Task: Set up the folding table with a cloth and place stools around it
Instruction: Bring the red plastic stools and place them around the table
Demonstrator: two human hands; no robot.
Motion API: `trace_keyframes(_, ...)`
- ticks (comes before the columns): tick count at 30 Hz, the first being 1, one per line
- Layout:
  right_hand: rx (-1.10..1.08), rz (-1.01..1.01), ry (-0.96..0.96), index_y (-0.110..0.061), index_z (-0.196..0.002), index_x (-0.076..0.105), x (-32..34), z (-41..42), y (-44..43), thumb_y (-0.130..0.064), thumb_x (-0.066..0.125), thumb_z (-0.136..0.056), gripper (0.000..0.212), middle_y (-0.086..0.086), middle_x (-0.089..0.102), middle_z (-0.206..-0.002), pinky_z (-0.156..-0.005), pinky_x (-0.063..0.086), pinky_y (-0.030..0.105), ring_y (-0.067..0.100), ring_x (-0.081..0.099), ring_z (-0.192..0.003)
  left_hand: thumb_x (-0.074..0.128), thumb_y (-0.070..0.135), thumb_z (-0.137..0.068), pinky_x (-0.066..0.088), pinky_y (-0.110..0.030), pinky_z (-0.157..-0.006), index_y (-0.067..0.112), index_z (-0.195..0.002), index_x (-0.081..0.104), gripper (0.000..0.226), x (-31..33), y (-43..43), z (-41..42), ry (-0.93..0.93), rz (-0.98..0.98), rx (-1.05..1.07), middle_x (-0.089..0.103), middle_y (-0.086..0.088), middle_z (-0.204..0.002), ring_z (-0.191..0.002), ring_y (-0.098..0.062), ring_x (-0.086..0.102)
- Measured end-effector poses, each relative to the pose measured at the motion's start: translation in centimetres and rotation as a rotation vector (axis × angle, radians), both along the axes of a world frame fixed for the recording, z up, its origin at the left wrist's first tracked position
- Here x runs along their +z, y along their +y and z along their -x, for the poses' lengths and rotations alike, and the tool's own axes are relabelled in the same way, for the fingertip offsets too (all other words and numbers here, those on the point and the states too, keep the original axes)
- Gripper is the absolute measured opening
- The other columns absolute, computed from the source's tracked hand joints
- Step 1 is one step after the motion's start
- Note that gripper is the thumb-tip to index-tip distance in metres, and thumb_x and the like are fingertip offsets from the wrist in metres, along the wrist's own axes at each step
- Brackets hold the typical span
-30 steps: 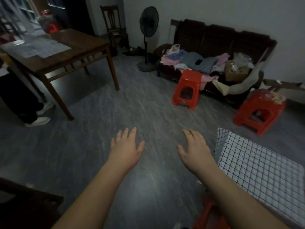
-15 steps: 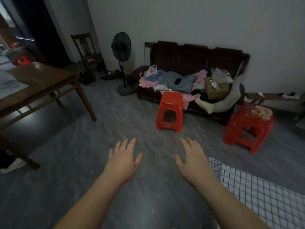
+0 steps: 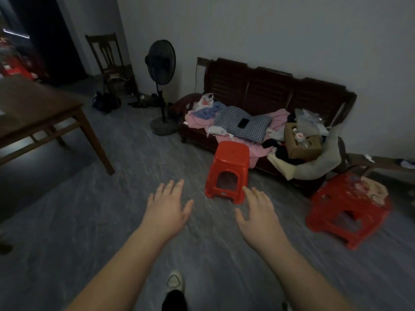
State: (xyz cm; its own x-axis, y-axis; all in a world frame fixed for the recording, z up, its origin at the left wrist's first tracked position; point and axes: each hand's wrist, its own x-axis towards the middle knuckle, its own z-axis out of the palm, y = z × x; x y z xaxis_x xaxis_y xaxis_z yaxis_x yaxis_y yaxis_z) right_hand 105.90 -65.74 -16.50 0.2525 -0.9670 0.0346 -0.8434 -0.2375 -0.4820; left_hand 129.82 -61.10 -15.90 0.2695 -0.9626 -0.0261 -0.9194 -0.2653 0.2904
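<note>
Both hands reach forward, palms down, fingers straight and slightly spread. The left hand (image 3: 167,209) and the right hand (image 3: 258,212) hold nothing and hang over the grey floor (image 3: 89,221). At 12 o'clock from the hands a red plastic stool (image 3: 231,167) stands upright on the floor, just in front of the dark wooden sofa (image 3: 269,90). The right hand's fingertips (image 3: 247,190) meet its lower edge in the view, though whether they touch it cannot be told. A second red stool (image 3: 345,218) stands at 3 o'clock, well apart from the first, with a crumpled cloth on its seat. A standing fan (image 3: 160,61) is at 11 o'clock, and a brown wooden table (image 3: 33,113) at 9 o'clock. Compared with half a second ago, the near stool is closer to the hands. The checked cloth that lay at 5 o'clock is out of view, and a light shoe (image 3: 175,281) now shows at 6 o'clock.
</note>
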Motion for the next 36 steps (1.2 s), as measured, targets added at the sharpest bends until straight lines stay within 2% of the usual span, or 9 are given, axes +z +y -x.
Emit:
trace_keyframes(5, -0.039, 0.028, 0.022, -0.024, -0.154, 0.029, -0.7, -5.8, -10.8, -0.044, 0.053, -0.094, 0.067, 0.003, 0.03, -0.16, -0.121, 0.024, 0.046, 0.024, 0.02, -0.149, 0.038, 0.057, -0.098, 0.019, -0.049, -0.121, 0.027, -0.158, 0.013, 0.072, -1.4, -10.5, -5.8, 0.016, -0.01, -0.039, 0.018, -0.004, -0.165, -0.151, -0.027, 0.015)
trace_keyframes(10, -0.08, 0.013, -0.074, -0.022, -0.152, 0.036, -0.1, -11.7, -20.3, -0.037, 0.054, -0.092, 0.065, 0.0, 0.036, -0.157, -0.122, 0.022, 0.037, 0.02, 0.025, -0.147, 0.038, 0.057, -0.097, 0.017, -0.046, -0.122, 0.027, -0.158, 0.013, 0.072, -1.4, -21.3, -11.0, 0.028, -0.003, -0.108, 0.019, -0.003, -0.165, -0.151, -0.026, 0.015)
trace_keyframes(18, -0.186, -0.01, -0.032, -0.025, -0.152, 0.035, -1.8, -12.8, -31.4, -0.043, 0.05, -0.087, 0.069, 0.003, 0.034, -0.157, -0.12, 0.024, 0.037, 0.021, 0.024, -0.147, 0.043, 0.055, -0.097, 0.022, -0.047, -0.121, 0.023, -0.157, 0.02, 0.072, -1.6, -37.0, -12.7, 0.063, -0.038, -0.243, 0.026, -0.006, -0.163, -0.15, -0.027, 0.02)
trace_keyframes(20, -0.21, -0.037, -0.02, -0.025, -0.152, 0.034, -2.9, -12.0, -34.8, -0.048, 0.043, -0.084, 0.073, 0.004, 0.034, -0.157, -0.12, 0.024, 0.039, 0.023, 0.025, -0.147, 0.035, 0.061, -0.093, 0.023, -0.046, -0.12, 0.022, -0.157, 0.022, 0.076, -2.3, -40.6, -12.3, 0.052, -0.045, -0.259, 0.028, -0.007, -0.162, -0.149, -0.029, 0.022)
trace_keyframes(23, -0.219, -0.055, -0.029, -0.023, -0.152, 0.033, -4.8, -10.9, -40.6, -0.054, 0.034, -0.082, 0.077, 0.004, 0.035, -0.156, -0.121, 0.022, 0.038, 0.024, 0.025, -0.146, 0.013, 0.07, -0.076, 0.025, -0.045, -0.12, 0.021, -0.156, 0.026, 0.095, -4.0, -46.5, -11.3, 0.047, -0.036, -0.269, 0.032, -0.009, -0.16, -0.148, -0.03, 0.027)
trace_keyframes(26, -0.214, -0.07, -0.018, -0.026, -0.152, 0.032, -7.3, -9.3, -47.4, -0.059, 0.028, -0.081, 0.078, 0.0, 0.034, -0.157, -0.12, 0.025, 0.043, 0.022, 0.024, -0.147, 0.008, 0.072, -0.073, 0.025, -0.044, -0.12, 0.022, -0.157, 0.022, 0.098, -6.4, -53.1, -10.0, 0.043, -0.072, -0.282, 0.029, -0.011, -0.16, -0.148, -0.029, 0.026)
trace_keyframes(32, -0.178, -0.202, 0.008, -0.033, -0.15, 0.028, -13.5, -5.7, -62.1, -0.057, 0.033, -0.088, 0.067, -0.003, 0.036, -0.154, -0.112, 0.036, 0.051, 0.023, 0.032, -0.143, 0.021, 0.069, -0.08, 0.028, -0.044, -0.119, 0.02, -0.156, 0.024, 0.091, -10.7, -66.5, -6.9, 0.129, -0.137, -0.218, 0.031, -0.013, -0.159, -0.146, -0.028, 0.03)
trace_keyframes(36, -0.185, -0.301, 0.021, -0.032, -0.15, 0.026, -17.9, -4.6, -69.7, -0.053, 0.033, -0.087, 0.067, -0.002, 0.038, -0.152, -0.112, 0.035, 0.051, 0.022, 0.034, -0.141, 0.043, 0.052, -0.094, 0.028, -0.044, -0.119, 0.018, -0.156, 0.023, 0.073, -15.3, -73.3, -5.9, 0.163, -0.242, -0.193, 0.03, -0.011, -0.16, -0.146, -0.027, 0.03)
